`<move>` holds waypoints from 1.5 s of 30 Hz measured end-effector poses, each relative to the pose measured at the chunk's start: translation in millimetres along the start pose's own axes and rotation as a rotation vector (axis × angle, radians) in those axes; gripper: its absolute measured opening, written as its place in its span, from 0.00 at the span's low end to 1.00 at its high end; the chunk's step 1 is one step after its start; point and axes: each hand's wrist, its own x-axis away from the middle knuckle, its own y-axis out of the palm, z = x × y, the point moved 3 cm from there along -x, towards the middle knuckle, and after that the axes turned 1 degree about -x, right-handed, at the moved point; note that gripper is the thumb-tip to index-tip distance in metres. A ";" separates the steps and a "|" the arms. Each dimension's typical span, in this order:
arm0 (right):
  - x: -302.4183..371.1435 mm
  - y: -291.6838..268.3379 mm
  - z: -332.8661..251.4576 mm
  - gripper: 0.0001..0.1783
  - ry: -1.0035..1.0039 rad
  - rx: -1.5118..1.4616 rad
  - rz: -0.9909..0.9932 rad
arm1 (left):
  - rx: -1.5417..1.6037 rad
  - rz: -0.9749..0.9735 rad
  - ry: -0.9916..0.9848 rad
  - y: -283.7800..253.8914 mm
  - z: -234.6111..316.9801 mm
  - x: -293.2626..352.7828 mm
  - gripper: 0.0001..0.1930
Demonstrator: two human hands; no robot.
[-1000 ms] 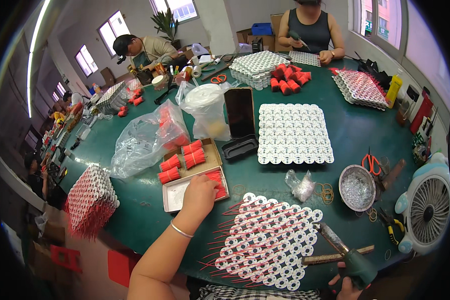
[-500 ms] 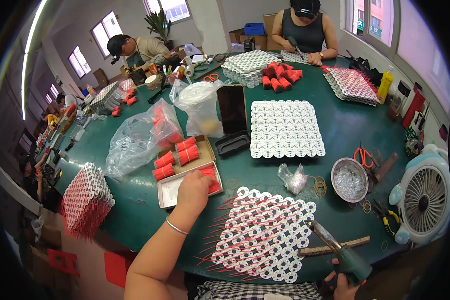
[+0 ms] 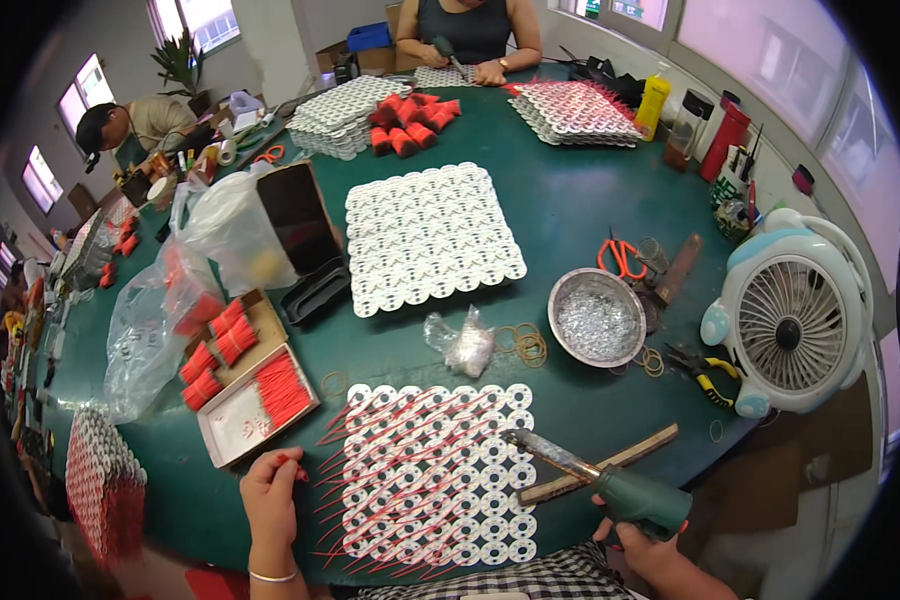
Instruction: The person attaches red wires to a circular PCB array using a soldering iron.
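Just left of a panel of round white circuit boards [image 3: 490, 505], my left hand [image 3: 272, 490] is closed in a pinch, with short red wires [image 3: 301, 472] poking out at the fingertips. Many red wires lie slanting across the panel and stick out past its left edge. My right hand [image 3: 638, 548], at the lower right, is wrapped round the green handle of a soldering gun [image 3: 650, 502]. Its metal tip hangs over the panel's right side. Beyond my left hand stands an open carton [image 3: 213, 440] with loose red wires [image 3: 284, 390] in it.
A wooden strip [image 3: 650, 445] lies under the soldering gun. A metal bowl [image 3: 555, 325] of shiny bits, red-handled scissors [image 3: 622, 258], pliers [image 3: 715, 382] and a fan [image 3: 790, 330] are at right. A stack of white panels [image 3: 435, 240] sits ahead. Two people work across the table.
My left hand has come back from the carton toward the panel with red wires in its fingers. The view has swung right. The soldering gun remains in my right hand.
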 end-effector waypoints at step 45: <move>-35.4 57.8 -19.4 0.09 0.278 -0.040 -0.008 | 0.822 -0.824 -0.751 173.4 80.0 90.0 0.10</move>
